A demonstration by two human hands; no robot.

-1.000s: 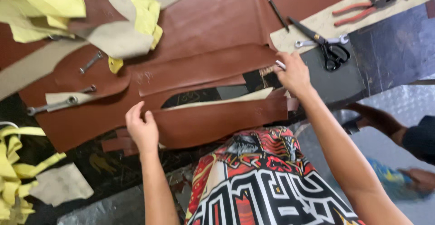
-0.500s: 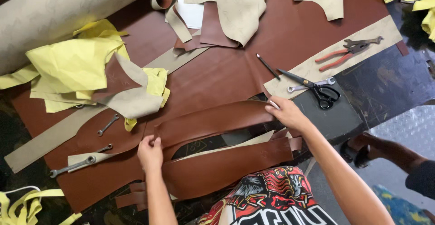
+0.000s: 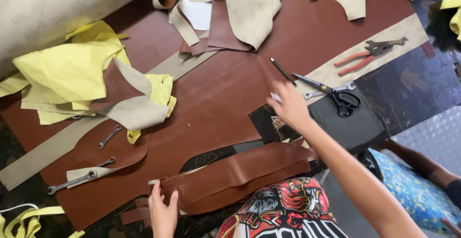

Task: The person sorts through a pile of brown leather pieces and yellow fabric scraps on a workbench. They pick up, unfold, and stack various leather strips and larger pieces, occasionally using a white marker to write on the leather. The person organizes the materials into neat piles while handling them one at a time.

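Leather strip (image 3: 240,173), brown and folded over itself, lies at the lower centre of the head view, already cut free of the big brown sheet (image 3: 216,89). Left hand (image 3: 162,208) presses its near end, fingers spread flat, gripping nothing. Right hand (image 3: 289,106) hovers open and empty near the scissors (image 3: 331,93) and pencil (image 3: 282,71). No containers show; trimming looks unfinished.
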